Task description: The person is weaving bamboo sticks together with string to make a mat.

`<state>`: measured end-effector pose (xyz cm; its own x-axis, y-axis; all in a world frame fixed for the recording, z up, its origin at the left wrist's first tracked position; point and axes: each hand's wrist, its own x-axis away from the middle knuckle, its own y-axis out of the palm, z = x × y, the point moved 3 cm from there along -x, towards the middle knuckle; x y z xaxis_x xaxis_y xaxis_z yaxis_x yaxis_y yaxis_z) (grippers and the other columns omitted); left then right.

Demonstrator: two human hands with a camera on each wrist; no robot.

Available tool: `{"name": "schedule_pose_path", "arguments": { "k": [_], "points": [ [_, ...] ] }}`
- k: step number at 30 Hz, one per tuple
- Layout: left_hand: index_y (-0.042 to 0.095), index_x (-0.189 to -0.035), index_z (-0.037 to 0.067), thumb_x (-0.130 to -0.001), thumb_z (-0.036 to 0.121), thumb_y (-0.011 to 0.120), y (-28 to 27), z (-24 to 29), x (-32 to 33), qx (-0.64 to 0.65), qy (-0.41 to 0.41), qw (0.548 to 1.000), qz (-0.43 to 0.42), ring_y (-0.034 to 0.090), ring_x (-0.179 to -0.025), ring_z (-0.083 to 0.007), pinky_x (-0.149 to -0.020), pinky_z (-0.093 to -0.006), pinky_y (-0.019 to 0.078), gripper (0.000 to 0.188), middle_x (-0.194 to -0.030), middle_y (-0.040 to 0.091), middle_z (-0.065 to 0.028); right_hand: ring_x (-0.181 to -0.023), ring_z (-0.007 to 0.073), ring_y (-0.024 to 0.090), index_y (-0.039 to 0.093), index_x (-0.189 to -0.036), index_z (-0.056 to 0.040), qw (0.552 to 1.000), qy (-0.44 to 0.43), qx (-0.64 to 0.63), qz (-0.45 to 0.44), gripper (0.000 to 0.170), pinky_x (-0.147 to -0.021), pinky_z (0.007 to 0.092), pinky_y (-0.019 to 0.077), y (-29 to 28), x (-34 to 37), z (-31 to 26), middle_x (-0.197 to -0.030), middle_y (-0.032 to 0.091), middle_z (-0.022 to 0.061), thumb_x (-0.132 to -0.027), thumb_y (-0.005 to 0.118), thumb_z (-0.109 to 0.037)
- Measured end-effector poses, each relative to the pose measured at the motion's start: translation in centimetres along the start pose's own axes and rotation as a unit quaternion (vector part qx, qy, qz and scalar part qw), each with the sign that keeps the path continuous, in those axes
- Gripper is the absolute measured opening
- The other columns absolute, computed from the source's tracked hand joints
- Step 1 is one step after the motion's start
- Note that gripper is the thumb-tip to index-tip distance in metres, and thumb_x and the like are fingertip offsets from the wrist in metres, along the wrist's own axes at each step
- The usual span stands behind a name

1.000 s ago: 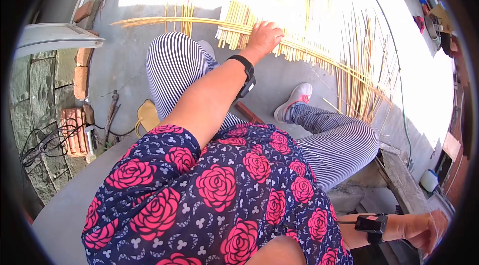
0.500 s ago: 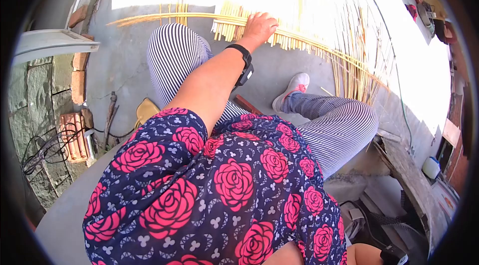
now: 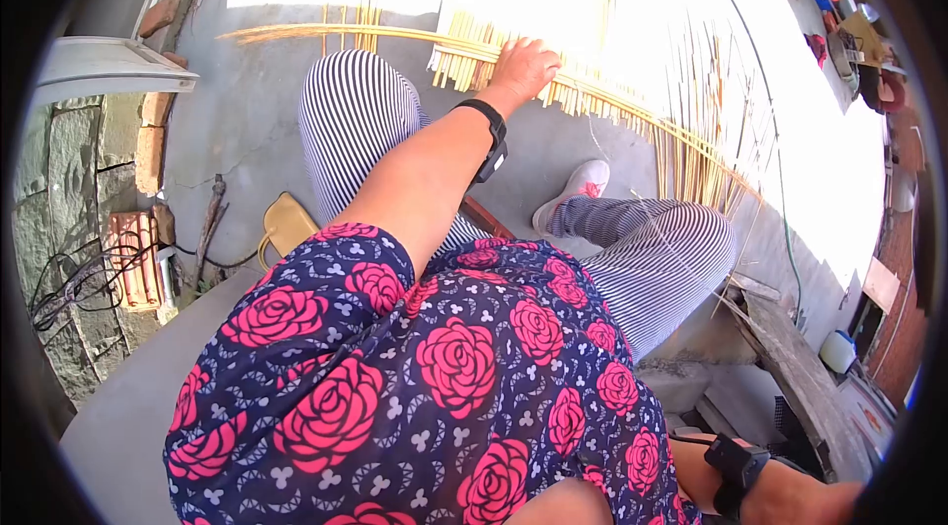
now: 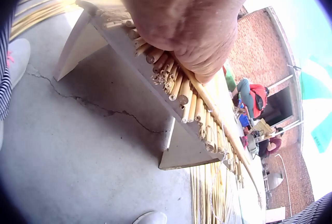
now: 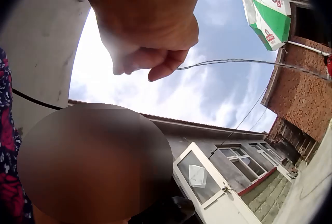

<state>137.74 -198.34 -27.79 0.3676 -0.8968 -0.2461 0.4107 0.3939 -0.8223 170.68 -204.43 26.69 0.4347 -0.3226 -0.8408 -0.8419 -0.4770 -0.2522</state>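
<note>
Cut reeds [image 3: 592, 102] lie side by side in a row, their ends over the edge of a pale raised support [image 4: 129, 53]. Across them runs a long thin bundle of stalks [image 3: 395, 32]. My left hand [image 3: 525, 71] rests on top of the row, pressing at the long stalks [image 4: 215, 102]; its far fingertips are hidden in the left wrist view. At the lower right of the head view my right hand [image 3: 795, 500] is partly cut off. In the right wrist view my right hand [image 5: 150, 32] pinches a thin twisted cord [image 5: 233, 61] with curled fingers.
Loose stalks [image 3: 701, 145] lie on the floor right of the reeds. A weathered board [image 3: 800, 377] and a white container [image 3: 837, 351] are at the lower right. Bricks [image 3: 150, 158] line the left. People [image 4: 255, 98] sit in the background.
My right hand, out of the head view half a second ago, has come partly back at the lower right. My left hand has stayed on the reeds while the head view shifted slightly.
</note>
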Motion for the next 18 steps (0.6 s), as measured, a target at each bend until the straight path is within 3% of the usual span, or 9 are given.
{"name": "schedule_pose_path", "arguments": {
  "k": [3, 4, 6, 8, 10, 11, 12, 14, 18],
  "points": [
    [0.066, -0.084, 0.022, -0.079, 0.027, 0.064, -0.3, 0.2, 0.3, 0.005, -0.002, 1.0, -0.001, 0.052, -0.097, -0.0218, -0.088, -0.0395, 0.0372, 0.007, -0.092, 0.059, 0.0012, -0.045, 0.0043, 0.04, 0.062, -0.069, -0.0036, 0.944, 0.136, -0.196, 0.227, 0.012, -0.057, 0.0263, 0.0433, 3.8, 5.4, 10.9, -0.051, 0.044, 0.0, -0.071, 0.074, -0.003],
    [0.066, -0.083, 0.022, -0.079, 0.027, 0.064, -0.4, 0.1, 0.2, 0.006, -0.002, 1.0, -0.005, 0.053, -0.097, -0.0215, -0.088, -0.0394, 0.0373, 0.007, -0.092, 0.06, 0.0016, -0.049, 0.0031, 0.03, 0.061, -0.08, -0.005, 0.916, 0.266, -0.184, 0.236, 0.01, -0.064, 0.0248, 0.0327, 5.9, 7.5, 14.6, -0.055, 0.039, -0.0045, -0.085, 0.066, -0.013],
    [0.066, -0.082, 0.022, -0.078, 0.025, 0.064, 0.0, -0.2, 0.2, 0.017, 0.02, 0.999, 0.021, 0.053, -0.094, -0.0201, -0.085, -0.0388, 0.0375, 0.005, -0.089, 0.059, 0.0025, -0.049, 0.0033, 0.034, 0.062, -0.089, -0.0025, 0.855, 0.498, -0.028, 0.143, 0.017, -0.06, 0.0219, 0.039, 10.2, 12.1, 22.4, -0.056, 0.042, -0.0039, -0.09, 0.061, -0.019],
    [0.066, -0.079, 0.022, -0.077, 0.023, 0.064, -0.1, 0.1, 0.2, 0.015, 0.032, 0.998, 0.044, 0.053, -0.092, -0.0201, -0.082, -0.0385, 0.0377, 0.003, -0.086, 0.058, 0.0013, -0.052, 0.0028, 0.042, 0.063, -0.092, -0.0024, 0.782, 0.623, 0.025, 0.012, 0.02, -0.049, 0.018, 0.0363, 13.8, 17.5, 28.5, -0.059, 0.049, -0.0041, -0.089, 0.062, -0.022],
    [0.066, -0.079, 0.022, -0.077, 0.023, 0.063, -0.4, 0.3, 0.3, 0.025, 0.032, 0.998, 0.04, 0.053, -0.091, -0.0202, -0.081, -0.0387, 0.0376, 0.004, -0.086, 0.057, 0.0013, -0.052, 0.0041, 0.047, 0.065, -0.096, -0.0047, 0.764, 0.641, 0.054, -0.057, 0.02, -0.047, 0.0198, 0.0372, 16.5, 23.3, 33.1, -0.059, 0.052, -0.0029, -0.089, 0.062, -0.023],
    [0.066, -0.079, 0.022, -0.077, 0.023, 0.063, -0.6, 0.3, 0.2, 0.027, 0.03, 0.998, 0.038, 0.053, -0.091, -0.0202, -0.081, -0.0387, 0.0376, 0.004, -0.086, 0.057, 0.0013, -0.053, 0.006, 0.049, 0.066, -0.096, -0.0084, 0.766, 0.604, 0.178, -0.129, 0.018, -0.049, 0.0236, 0.0409, 17.7, 25.4, 34.4, -0.059, 0.054, -0.0005, -0.089, 0.06, -0.024],
    [0.065, -0.079, 0.022, -0.077, 0.023, 0.063, -0.7, 0.4, 0.2, 0.03, 0.028, 0.999, 0.035, 0.053, -0.091, -0.0202, -0.081, -0.0387, 0.0376, 0.004, -0.087, 0.057, 0.0013, -0.056, 0.0137, 0.057, 0.067, -0.099, -0.0135, 0.757, 0.59, 0.236, -0.154, 0.019, -0.055, 0.0302, 0.0462, 18.8, 27.7, 35.5, -0.063, 0.061, 0.0042, -0.088, 0.06, -0.027],
    [0.065, -0.079, 0.021, -0.077, 0.023, 0.063, -1.0, 0.7, 0.3, 0.032, 0.028, 0.998, 0.04, 0.053, -0.09, -0.0203, -0.081, -0.0384, 0.0378, 0.003, -0.085, 0.057, 0.0015, -0.062, 0.0254, 0.063, 0.068, -0.101, -0.018, 0.758, 0.559, 0.285, -0.175, 0.02, -0.061, 0.0361, 0.0493, 20.4, 30.8, 36.6, -0.07, 0.065, 0.0096, -0.087, 0.059, -0.028],
    [0.065, -0.078, 0.021, -0.076, 0.022, 0.064, -1.3, 0.8, 0.2, 0.031, 0.037, 0.998, 0.047, 0.053, -0.089, -0.0206, -0.08, -0.0372, 0.0379, 0.002, -0.084, 0.056, 0.0019, -0.073, 0.0335, 0.064, 0.067, -0.105, -0.0194, 0.756, 0.552, 0.304, -0.18, 0.023, -0.068, 0.0409, 0.0502, 21.4, 32.7, 37.0, -0.078, 0.066, 0.0143, -0.086, 0.059, -0.029]
  ]
}}
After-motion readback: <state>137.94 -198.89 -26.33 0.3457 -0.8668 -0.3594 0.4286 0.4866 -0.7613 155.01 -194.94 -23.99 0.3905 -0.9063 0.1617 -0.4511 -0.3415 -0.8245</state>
